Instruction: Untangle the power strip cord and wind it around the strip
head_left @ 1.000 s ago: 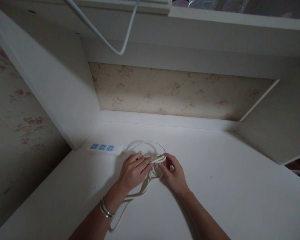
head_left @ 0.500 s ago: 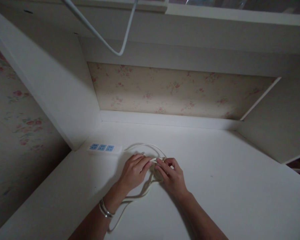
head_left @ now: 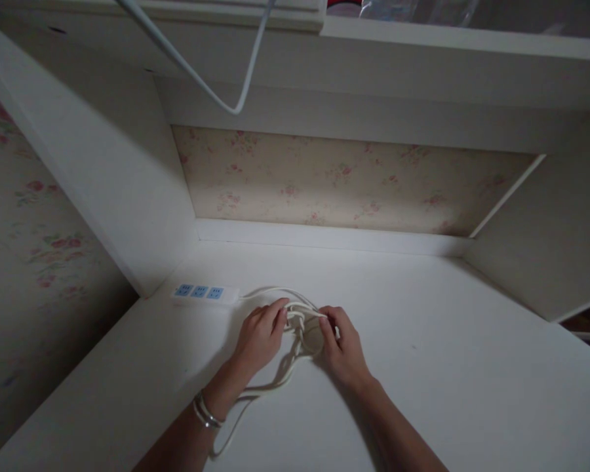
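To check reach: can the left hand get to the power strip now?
Probably yes. The left hand grips the cord; the power strip lies just left of it on the desk, nothing between them.

Smooth plastic cord (head_left: 295, 313), matt desk (head_left: 423, 367)

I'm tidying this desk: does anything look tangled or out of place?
Yes. The cord from the power strip is bunched in a knot on the desk between the left hand and right hand, loose loops trailing nearer.
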The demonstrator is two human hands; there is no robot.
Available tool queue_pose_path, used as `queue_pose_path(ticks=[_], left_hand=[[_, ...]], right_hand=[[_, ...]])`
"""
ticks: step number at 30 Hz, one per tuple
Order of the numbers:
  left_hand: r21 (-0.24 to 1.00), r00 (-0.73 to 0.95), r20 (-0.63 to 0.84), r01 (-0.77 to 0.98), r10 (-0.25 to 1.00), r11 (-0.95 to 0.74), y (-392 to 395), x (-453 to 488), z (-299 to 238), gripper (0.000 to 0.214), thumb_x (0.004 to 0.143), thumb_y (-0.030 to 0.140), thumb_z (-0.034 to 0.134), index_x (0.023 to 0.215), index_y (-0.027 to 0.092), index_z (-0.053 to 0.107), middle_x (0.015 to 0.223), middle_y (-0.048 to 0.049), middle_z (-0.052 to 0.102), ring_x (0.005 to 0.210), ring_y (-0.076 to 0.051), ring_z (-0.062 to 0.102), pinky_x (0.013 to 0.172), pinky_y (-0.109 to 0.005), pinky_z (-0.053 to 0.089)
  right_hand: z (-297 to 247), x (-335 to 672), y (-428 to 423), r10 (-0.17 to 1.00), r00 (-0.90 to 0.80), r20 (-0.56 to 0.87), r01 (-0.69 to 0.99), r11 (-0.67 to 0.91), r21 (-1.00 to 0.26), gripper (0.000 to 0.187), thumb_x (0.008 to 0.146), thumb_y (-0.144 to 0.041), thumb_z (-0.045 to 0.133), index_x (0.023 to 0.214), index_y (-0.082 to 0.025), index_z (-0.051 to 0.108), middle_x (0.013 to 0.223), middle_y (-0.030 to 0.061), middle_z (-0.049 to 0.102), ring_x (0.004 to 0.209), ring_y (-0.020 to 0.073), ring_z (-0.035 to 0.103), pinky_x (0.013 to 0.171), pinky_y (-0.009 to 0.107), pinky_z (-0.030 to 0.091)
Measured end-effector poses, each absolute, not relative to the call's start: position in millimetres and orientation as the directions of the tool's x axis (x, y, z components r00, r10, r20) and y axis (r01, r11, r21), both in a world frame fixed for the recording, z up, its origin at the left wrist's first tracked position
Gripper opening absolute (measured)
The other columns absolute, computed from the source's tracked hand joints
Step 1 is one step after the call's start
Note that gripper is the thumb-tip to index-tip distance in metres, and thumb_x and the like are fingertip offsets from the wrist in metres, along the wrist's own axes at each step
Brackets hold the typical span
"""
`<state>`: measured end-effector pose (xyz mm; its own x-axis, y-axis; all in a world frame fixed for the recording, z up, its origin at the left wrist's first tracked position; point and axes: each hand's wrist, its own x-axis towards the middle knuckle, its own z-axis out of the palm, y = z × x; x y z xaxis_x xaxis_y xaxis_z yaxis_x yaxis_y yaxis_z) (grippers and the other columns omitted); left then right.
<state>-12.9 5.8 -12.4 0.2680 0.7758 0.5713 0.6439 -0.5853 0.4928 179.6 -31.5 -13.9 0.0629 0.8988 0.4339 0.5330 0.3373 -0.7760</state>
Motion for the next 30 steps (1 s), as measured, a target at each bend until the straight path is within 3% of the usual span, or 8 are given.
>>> queue_pose_path(ticks=[5,10,17,21,25,30], left_hand=[[0.627,0.191,0.464,0.620,0.865,-0.473,9.1,-13.4,-14.8,0.029,0.095,0.029,0.040,0.114,0.021,0.060,0.080,-0.0026,0.069,0.070,-0.014,0.064,0.065,-0.024,0.048],[0.736,0.150,0.367,0.557,0.918,-0.385,10.1,-12.7,-13.0,0.031,0.095,0.033,0.038,0.111,0.020,0.061,0.064,0.0015,0.062,0.058,-0.012,0.058,0.056,-0.022,0.043],[0.811,0.179,0.280,0.481,0.943,-0.332,9.3,-6.8,-12.7,0.032,0.095,0.035,0.036,0.108,0.019,0.060,0.059,0.0031,0.056,0.051,-0.012,0.052,0.050,-0.021,0.037],[0.858,0.262,0.215,0.411,0.941,-0.310,10.1,-6.3,-14.5,0.033,0.094,0.033,0.037,0.113,0.018,0.058,0.063,0.0022,0.057,0.053,-0.011,0.051,0.049,-0.021,0.036],[0.865,0.224,0.204,0.415,0.953,-0.283,14.3,-8.6,-20.9,0.033,0.093,0.033,0.038,0.111,0.016,0.060,0.062,0.0021,0.056,0.052,-0.011,0.050,0.050,-0.021,0.036],[0.873,0.240,0.273,0.345,0.932,-0.344,18.1,-11.3,-27.0,0.032,0.094,0.037,0.039,0.108,0.018,0.060,0.075,-0.0026,0.065,0.065,-0.015,0.059,0.059,-0.026,0.046]], right_hand=[[-8.8,179.3,-30.1,0.888,0.020,0.460,0.471,0.397,-0.788,0.018,0.089,-0.037,0.055,0.087,-0.026,0.069,0.081,0.0028,0.058,0.074,0.0163,0.053,0.065,0.029,0.042],[-11.5,181.2,-28.9,0.885,0.072,0.459,0.406,0.395,-0.824,0.022,0.091,-0.037,0.051,0.081,-0.022,0.064,0.078,0.0026,0.057,0.073,0.0166,0.052,0.065,0.029,0.040],[-19.4,182.0,-25.7,0.908,0.181,0.379,0.275,0.323,-0.905,0.028,0.091,-0.045,0.047,0.078,-0.021,0.055,0.075,0.0005,0.052,0.072,0.0153,0.048,0.065,0.027,0.039],[-22.5,183.1,-15.1,0.910,0.356,0.214,0.000,0.229,-0.973,0.032,0.087,-0.052,0.050,0.075,-0.022,0.049,0.064,-0.0040,0.045,0.058,0.0118,0.042,0.055,0.024,0.036],[-17.1,189.2,-7.3,0.914,0.401,0.070,-0.369,0.231,-0.900,0.034,0.084,-0.055,0.053,0.076,-0.023,0.044,0.069,-0.0049,0.046,0.053,0.0089,0.042,0.053,0.023,0.039],[-13.9,199.2,-3.9,0.921,0.389,0.009,-0.486,0.213,-0.848,0.030,0.085,-0.052,0.055,0.080,-0.023,0.047,0.074,-0.0054,0.051,0.047,0.0061,0.037,0.048,0.022,0.037]])
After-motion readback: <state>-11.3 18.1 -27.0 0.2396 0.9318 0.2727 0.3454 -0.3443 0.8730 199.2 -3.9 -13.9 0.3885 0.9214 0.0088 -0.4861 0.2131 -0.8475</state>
